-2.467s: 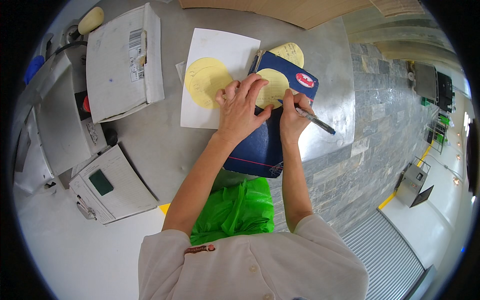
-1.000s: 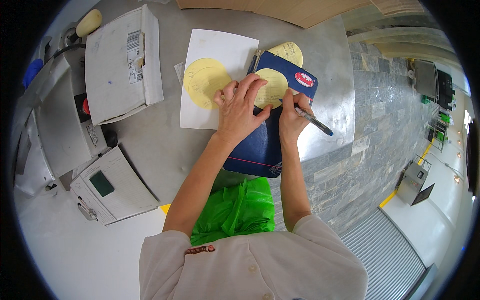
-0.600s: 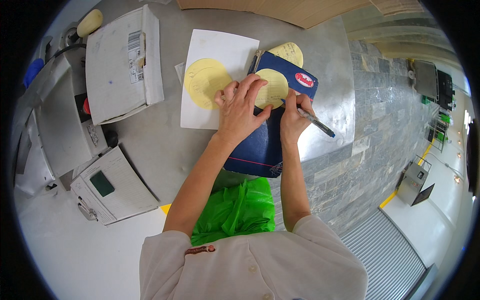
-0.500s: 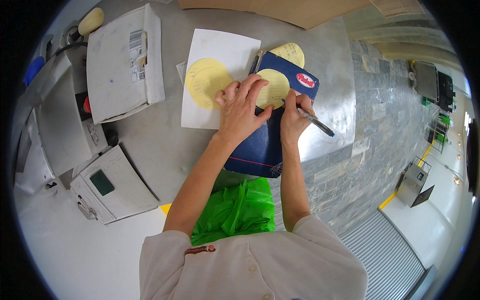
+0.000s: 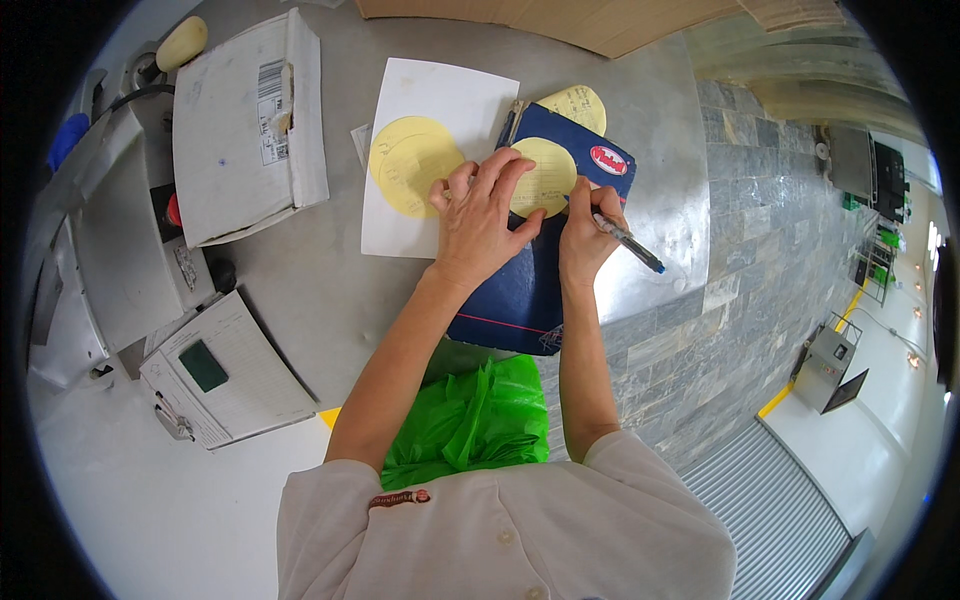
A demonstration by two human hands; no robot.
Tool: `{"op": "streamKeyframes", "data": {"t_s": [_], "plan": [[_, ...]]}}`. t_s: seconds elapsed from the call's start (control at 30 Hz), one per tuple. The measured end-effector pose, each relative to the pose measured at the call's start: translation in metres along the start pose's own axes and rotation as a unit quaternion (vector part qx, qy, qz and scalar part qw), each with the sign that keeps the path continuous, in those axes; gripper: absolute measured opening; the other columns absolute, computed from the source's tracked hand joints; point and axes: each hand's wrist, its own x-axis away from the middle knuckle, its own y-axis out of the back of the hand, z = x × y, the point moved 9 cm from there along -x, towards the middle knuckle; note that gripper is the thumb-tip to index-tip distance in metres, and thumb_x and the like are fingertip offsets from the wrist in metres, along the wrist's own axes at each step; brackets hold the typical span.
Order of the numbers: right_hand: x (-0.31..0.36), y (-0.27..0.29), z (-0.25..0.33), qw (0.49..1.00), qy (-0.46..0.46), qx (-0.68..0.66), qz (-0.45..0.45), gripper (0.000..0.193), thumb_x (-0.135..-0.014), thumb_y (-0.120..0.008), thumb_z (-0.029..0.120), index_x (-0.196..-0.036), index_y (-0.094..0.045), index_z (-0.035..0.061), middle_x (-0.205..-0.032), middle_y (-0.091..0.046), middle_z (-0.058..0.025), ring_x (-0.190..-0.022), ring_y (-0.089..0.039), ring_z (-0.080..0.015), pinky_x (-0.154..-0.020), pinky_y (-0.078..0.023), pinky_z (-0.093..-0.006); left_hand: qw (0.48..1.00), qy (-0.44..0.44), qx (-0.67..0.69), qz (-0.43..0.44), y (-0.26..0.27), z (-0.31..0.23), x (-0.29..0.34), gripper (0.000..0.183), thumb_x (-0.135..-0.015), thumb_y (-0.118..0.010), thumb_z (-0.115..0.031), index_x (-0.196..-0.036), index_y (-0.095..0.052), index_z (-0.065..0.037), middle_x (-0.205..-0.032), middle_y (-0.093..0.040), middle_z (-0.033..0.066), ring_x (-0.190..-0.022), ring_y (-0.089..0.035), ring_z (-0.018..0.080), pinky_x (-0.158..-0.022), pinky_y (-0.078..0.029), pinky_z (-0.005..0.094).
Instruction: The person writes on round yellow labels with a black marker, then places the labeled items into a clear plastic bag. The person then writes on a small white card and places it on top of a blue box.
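My right hand (image 5: 588,235) is closed around a pen (image 5: 638,250), whose tip meets the lower right of a round yellow paper (image 5: 551,165). Handwriting shows on that paper, which lies on a dark blue hardcover book (image 5: 520,285). My left hand (image 5: 478,220) presses down on the paper's left side, fingers bent and apart, thumb at its lower edge. Beside it, more round yellow papers (image 5: 410,160) overlap on a white sheet (image 5: 432,88). Another yellow paper (image 5: 580,103) with writing sticks out past the book's far edge.
A white cardboard box (image 5: 225,140) stands on the metal table (image 5: 345,270) at the left. Nearer is a clipboard (image 5: 260,375) with papers and a dark green object. A brown cardboard piece (image 5: 560,22) lies along the far edge. Green plastic (image 5: 470,420) hangs below the book.
My right hand and the pen have shifted very slightly left, with the pen tip still at the paper. The left hand stays in place.
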Motion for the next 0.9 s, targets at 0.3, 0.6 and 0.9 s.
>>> {"op": "streamKeyframes", "data": {"t_s": [0.3,0.6,0.9], "plan": [[0.001,0.0,0.0,1.0,-0.015,-0.008,0.005,0.021,-0.08,-0.059,0.001,-0.062,-0.049,-0.0013,-0.058,-0.053,-0.0085,-0.054,-0.045,-0.0132,-0.053,-0.037,-0.0298,1.0,0.003,-0.004,-0.002,-0.001,0.001,0.001,0.057,-0.063,-0.073,-0.031,-0.115,-0.051,-0.025,-0.123,-0.042,-0.0087,-0.105,-0.034,0.0208,-0.084,-0.022,0.0408],[0.003,0.001,-0.004,0.991,-0.066,-0.119,0.006,0.024,-0.079,-0.064,0.006,-0.06,-0.05,0.0003,-0.053,-0.048,-0.0022,-0.051,-0.041,-0.0081,-0.049,-0.033,-0.0259,1.0,0.003,0.006,-0.005,0.001,0.002,0.001,0.059,-0.062,-0.073,-0.032,-0.115,-0.05,-0.024,-0.123,-0.042,-0.0084,-0.105,-0.034,0.0211,-0.083,-0.022,0.0411],[0.006,-0.01,0.006,0.998,-0.015,-0.035,0.059,0.028,-0.078,-0.066,0.008,-0.057,-0.05,-0.0004,-0.05,-0.048,-0.0052,-0.047,-0.041,-0.0085,-0.045,-0.032,-0.0271,1.0,-0.003,0.001,-0.006,0.002,0.0,0.0,0.061,-0.061,-0.074,-0.033,-0.115,-0.05,-0.022,-0.123,-0.042,-0.008,-0.104,-0.034,0.0203,-0.083,-0.022,0.0403]]}}
